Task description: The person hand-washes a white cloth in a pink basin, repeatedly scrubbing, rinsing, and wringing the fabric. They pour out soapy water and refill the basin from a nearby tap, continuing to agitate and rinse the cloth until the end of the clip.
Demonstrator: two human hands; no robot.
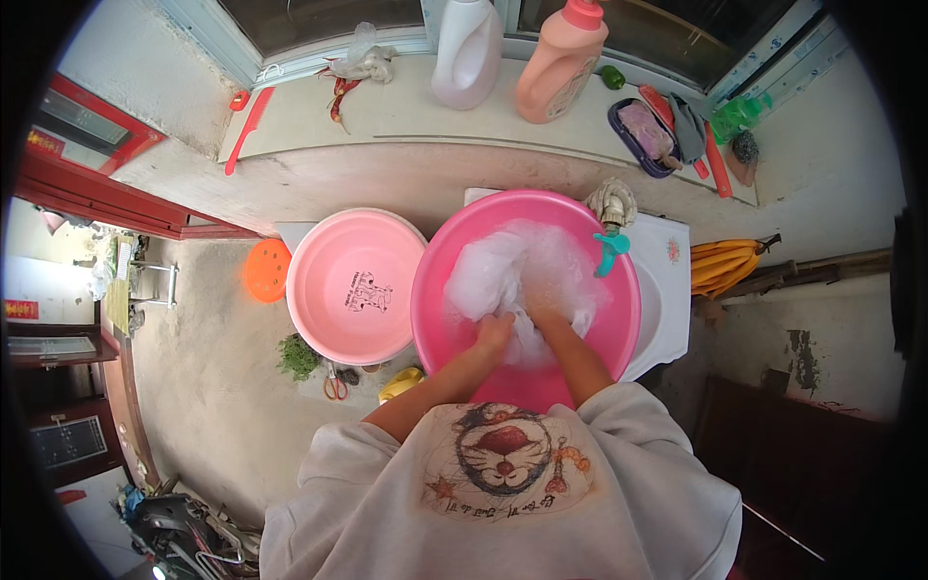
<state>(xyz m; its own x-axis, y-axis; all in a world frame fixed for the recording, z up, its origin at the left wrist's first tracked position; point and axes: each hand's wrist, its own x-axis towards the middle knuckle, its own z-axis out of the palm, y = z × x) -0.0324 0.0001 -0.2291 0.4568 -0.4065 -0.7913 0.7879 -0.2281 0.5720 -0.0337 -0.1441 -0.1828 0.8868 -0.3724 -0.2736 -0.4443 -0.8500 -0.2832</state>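
A large bright pink plastic basin (435, 290) holds sudsy water and a wet white cloth (486, 279). At the near side of the cloth, my left hand (496, 332) has its fingers closed on a bunched part of it. My right hand (544, 304) reaches down into the foam just to the right, touching the cloth; its fingers are hidden under suds, so its grip cannot be told. A teal-handled tap (613, 245) stands over the basin's far right rim. The basin rests over a white ceramic sink (667, 290).
Left of the basin is a light pink basin (362, 337), with an orange plastic basket (266, 271), scissors (335, 386) and a yellow bottle (401, 383) around it. The ledge beyond holds a white jug (467, 58), a peach detergent bottle (558, 65), a red comb (250, 127) and a soap dish (641, 138).
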